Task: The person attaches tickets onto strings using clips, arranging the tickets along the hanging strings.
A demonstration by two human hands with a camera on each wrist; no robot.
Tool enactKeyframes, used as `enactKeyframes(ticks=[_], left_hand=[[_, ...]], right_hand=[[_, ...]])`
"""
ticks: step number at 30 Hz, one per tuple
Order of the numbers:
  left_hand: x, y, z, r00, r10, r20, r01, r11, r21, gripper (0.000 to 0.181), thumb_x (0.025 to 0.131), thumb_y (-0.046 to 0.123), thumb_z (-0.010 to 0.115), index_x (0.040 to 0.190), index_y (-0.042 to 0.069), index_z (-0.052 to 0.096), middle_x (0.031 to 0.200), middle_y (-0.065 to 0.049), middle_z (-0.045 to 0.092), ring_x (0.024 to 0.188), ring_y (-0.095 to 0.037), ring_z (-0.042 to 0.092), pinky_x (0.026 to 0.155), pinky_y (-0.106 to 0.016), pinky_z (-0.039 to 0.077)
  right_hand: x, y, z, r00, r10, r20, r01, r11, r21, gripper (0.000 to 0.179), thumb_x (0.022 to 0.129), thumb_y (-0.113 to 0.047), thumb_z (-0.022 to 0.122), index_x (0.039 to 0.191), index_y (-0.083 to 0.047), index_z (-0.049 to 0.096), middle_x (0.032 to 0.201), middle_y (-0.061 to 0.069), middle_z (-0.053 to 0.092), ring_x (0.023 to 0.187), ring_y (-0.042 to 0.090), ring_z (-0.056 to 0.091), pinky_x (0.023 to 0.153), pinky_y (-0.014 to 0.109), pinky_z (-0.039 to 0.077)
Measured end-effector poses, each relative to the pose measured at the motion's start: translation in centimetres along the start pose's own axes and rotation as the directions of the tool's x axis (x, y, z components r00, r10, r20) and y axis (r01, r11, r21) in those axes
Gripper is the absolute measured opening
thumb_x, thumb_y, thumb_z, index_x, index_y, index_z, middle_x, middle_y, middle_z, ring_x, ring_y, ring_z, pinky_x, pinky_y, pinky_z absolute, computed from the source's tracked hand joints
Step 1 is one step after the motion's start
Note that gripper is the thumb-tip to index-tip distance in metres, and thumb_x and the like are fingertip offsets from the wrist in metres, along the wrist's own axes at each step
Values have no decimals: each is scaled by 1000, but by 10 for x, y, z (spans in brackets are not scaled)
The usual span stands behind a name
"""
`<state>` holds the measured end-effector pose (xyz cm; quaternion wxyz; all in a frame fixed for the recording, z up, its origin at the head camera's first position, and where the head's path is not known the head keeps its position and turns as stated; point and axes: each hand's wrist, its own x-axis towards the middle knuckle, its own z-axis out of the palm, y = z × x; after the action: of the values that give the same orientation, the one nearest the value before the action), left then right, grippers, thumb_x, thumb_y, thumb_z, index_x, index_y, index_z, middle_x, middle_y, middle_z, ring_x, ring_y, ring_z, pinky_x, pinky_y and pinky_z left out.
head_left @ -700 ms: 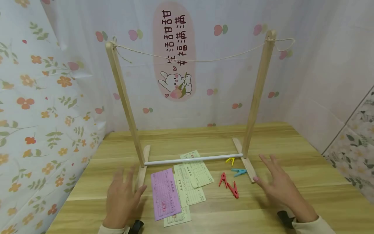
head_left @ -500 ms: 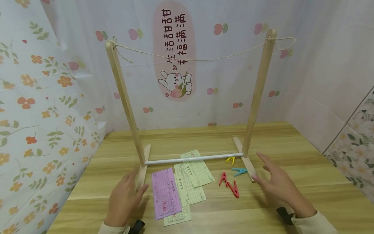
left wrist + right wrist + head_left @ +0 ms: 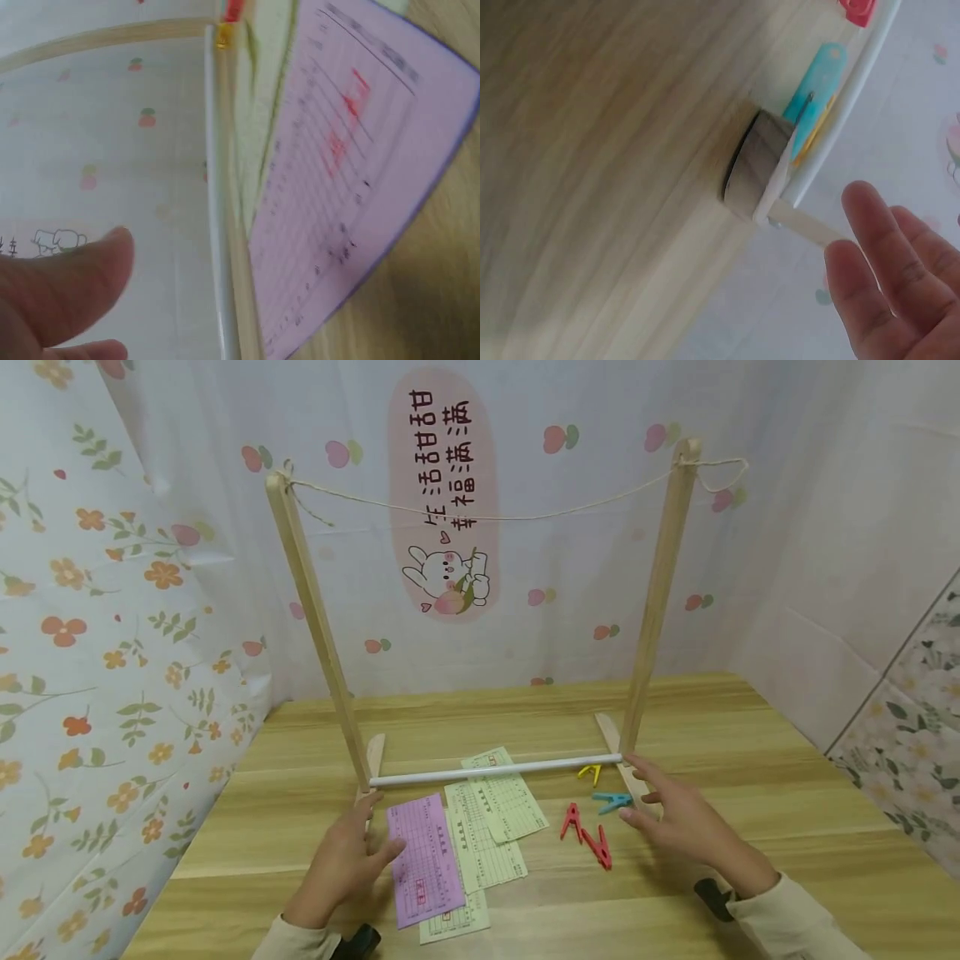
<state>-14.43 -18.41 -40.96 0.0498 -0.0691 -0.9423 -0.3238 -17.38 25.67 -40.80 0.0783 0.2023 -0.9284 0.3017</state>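
Observation:
My left hand (image 3: pixel 339 864) is beside the left foot of a wooden rack (image 3: pixel 660 585), its thumb extended toward a purple printed slip (image 3: pixel 423 860). Over the right foot, my right hand (image 3: pixel 686 822) has its forefinger by the post base and its thumb near a blue clothespin (image 3: pixel 611 802). Neither hand holds anything; whether fingers touch the rack is unclear. Pale green slips (image 3: pixel 487 839) overlap beside the purple one. Two red clothespins (image 3: pixel 597 847) and a yellow clothespin (image 3: pixel 590 773) lie to their right. In the right wrist view, spread fingers (image 3: pixel 889 255) show near the rack.
A thin string (image 3: pixel 480 517) sags between the two post tops. A white rod (image 3: pixel 540 766) joins the posts low down, passing above a green slip. Wood-grain table (image 3: pixel 585 918) lies beneath, with patterned curtains (image 3: pixel 510 652) behind and at the sides.
Both hands have moved inward and forward, toward the feet of the rack. The slips and clothespins stay where they were.

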Motion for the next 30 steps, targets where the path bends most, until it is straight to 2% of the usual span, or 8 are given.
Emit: enactKeyframes(ticks=[6, 11, 17, 22, 30], left_hand=[[-3, -3, 4, 998, -24, 50, 22, 998, 54, 72, 79, 25, 80, 135, -3, 46, 108, -28, 63, 95, -41, 62, 80, -55, 51], [-7, -6, 8, 997, -37, 66, 31, 996, 88, 68, 76, 24, 82, 131, 0, 49, 100, -22, 65, 92, -39, 62, 77, -54, 51], [-1, -3, 12, 997, -45, 58, 38, 994, 103, 66, 74, 21, 83, 128, 2, 50, 87, -15, 62, 79, -31, 59, 67, -47, 49], [2, 0, 15, 996, -58, 65, 49, 990, 131, 69, 71, 23, 85, 128, 3, 51, 84, -15, 58, 78, -30, 56, 69, -47, 49], [2, 6, 19, 996, -48, 69, 38, 990, 136, 68, 70, 26, 86, 125, 0, 55, 93, -19, 60, 87, -36, 57, 79, -52, 49]], right_hand=[[6, -2, 13, 996, -21, 86, 21, 1000, 6, 74, 86, -22, 75, 146, -4, 37, 132, 28, 53, 93, 36, 66, 75, 55, 54], [7, -5, 21, 987, -15, 163, 13, 1000, 13, 72, 88, -23, 73, 146, -3, 37, 120, 20, 62, 97, 35, 64, 77, 53, 54], [13, -6, 19, 981, -55, 184, 53, 998, 13, 61, 89, -23, 72, 139, -1, 46, 117, 13, 65, 99, 34, 64, 82, 53, 53], [14, -8, 20, 975, -70, 212, 71, 997, 4, 57, 87, -20, 73, 135, -1, 50, 122, 15, 62, 99, 34, 63, 82, 51, 52], [12, -14, 20, 974, -92, 208, 97, 995, -13, 55, 85, -20, 75, 132, -1, 54, 124, 15, 61, 99, 33, 63, 80, 47, 53]])
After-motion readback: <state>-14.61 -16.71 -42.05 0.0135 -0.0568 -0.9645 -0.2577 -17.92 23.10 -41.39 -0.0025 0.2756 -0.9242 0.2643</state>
